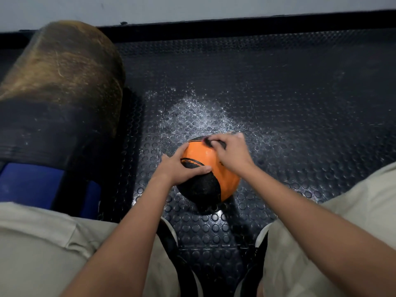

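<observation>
The orange-and-black rubber ball [202,154] sits on the black studded rubber floor mat [278,93], just beyond the person's feet. The left hand [182,166] clasps its near-left side, thumb curled over it. The right hand [232,152] grips a small dark scrubbing pad [216,143] against the far top. The orange panels gleam wet, so scrubbing seems well along; the near black panel and underside likely remain

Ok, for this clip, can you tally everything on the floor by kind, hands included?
Ball: 1
Dark scrubber: 1
Hands, left hand and right hand: 2
Shoes, left shoe and right shoe: 2
Brown cylinder: 1
Blue block: 1
Total: 8
</observation>
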Demonstrator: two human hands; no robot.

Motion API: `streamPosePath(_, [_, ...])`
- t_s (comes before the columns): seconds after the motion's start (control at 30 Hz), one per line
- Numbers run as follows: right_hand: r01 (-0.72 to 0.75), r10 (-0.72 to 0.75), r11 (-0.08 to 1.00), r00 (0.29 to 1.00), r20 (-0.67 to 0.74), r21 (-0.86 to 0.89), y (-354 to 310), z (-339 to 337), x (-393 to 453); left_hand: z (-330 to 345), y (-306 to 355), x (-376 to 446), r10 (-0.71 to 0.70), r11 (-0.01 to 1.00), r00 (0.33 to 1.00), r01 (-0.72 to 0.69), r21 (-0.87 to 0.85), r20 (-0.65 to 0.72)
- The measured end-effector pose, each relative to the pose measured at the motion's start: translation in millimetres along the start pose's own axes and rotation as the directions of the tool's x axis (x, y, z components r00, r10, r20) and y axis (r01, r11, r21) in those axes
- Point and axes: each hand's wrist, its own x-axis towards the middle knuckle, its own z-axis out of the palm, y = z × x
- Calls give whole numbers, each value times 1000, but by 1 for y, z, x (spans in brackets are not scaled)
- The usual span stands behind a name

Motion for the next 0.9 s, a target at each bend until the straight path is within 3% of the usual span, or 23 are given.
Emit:
streamPosePath(0.1, [-343, 346, 938, 934, -88, 45, 24, -8, 7, 1, -1, 3, -17, 1000, 1000, 17, -8, -4])
streamPosePath(0.17, [-405, 410, 912, 905, -113, 67, 27, -4, 4, 3, -2, 4, -11, 1000, 1000, 11, 1, -15])
streamPosePath(0.27, [-210, 215, 976, 966, -147, 50, 12, 5, -2, 7, -1, 9, 25, 1000, 998, -25, -11, -62])
streamPosePath(0.37, [32, -32, 999, 999, 1, -11, -7, 9, -6, 12, -1, 16, 119, 993, 980, -118, 13, -157])
streamPosePath(0.43, [109, -109, 993, 994, 17, -35, -6, 6, -5, 12, -2, 19, 125, 992, 978, -124, 16, -168])
streamPosePath(0.5, [-24, 25, 1000, 997, -71, 11, 5, 0, 1, 7, -3, 18, 121, 992, 987, -115, 56, -104])
streamPosePath(0.6, [-307, 322, 945, 936, -145, 115, 21, -7, 10, 3, -2, 13, 151, 981, 988, -148, 125, -15])
streamPosePath(0.67, [-346, 361, 932, 917, -170, 111, 24, -5, 10, 5, 2, 12, 172, 974, 985, -167, 152, -20])
streamPosePath(0.73, [-285, 297, 954, 939, -175, 90, 16, 0, 6, 5, 4, 14, 176, 973, 984, -172, 156, -15])
streamPosePath(0.8, [-110, 114, 993, 986, -118, 34, -1, 2, -4, 0, 2, 14, 166, 976, 986, -164, 146, 4])
streamPosePath(0.9, [123, -124, 992, 992, -13, -18, -11, 1, -15, -6, -3, 9, 138, 984, 990, -139, 110, 14])
